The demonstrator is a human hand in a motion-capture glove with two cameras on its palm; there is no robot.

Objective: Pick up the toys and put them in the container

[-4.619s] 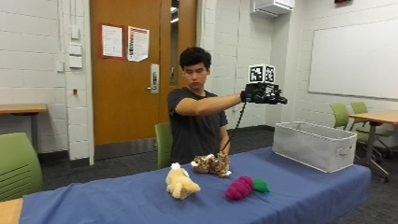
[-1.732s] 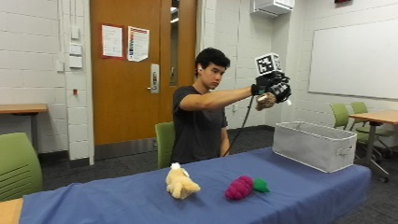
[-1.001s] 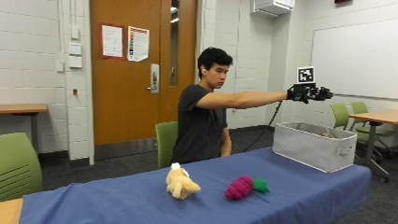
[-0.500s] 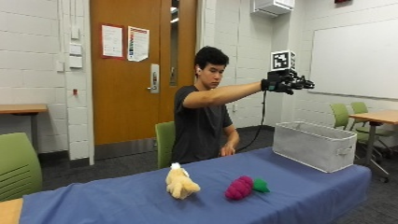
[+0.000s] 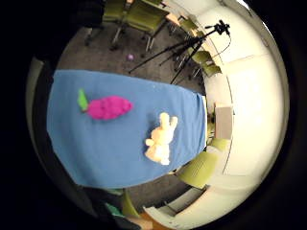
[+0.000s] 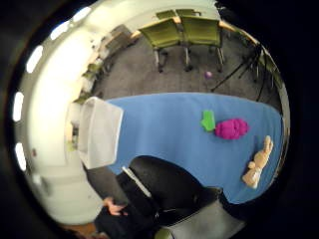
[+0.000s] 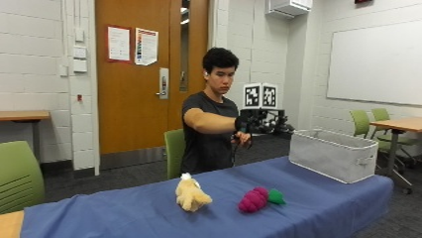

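Note:
Two toys lie on the blue table [image 7: 131,213]: a yellow plush bunny [image 7: 191,194] and, to its right, a magenta plush with a green leaf [image 7: 254,199]. A grey fabric container [image 7: 333,158] stands at the table's right end. My gloved right hand [image 7: 260,124] hangs in the air above the table, between the magenta plush and the container, with nothing in it. From the palm I see the bunny [image 5: 160,139], the magenta plush [image 5: 109,107] and the container [image 6: 99,132] far below. What lies inside the container is hidden.
The person sits behind the table on a green chair [image 7: 175,148]. More green chairs [image 7: 369,121] and a wooden table [image 7: 402,124] stand at the right, and a camera tripod [image 5: 192,45] is on the floor beyond the blue table.
The hand held a brown toy, carried it right over the container and now has nothing in it. It has since swung back left and lower, above the table.

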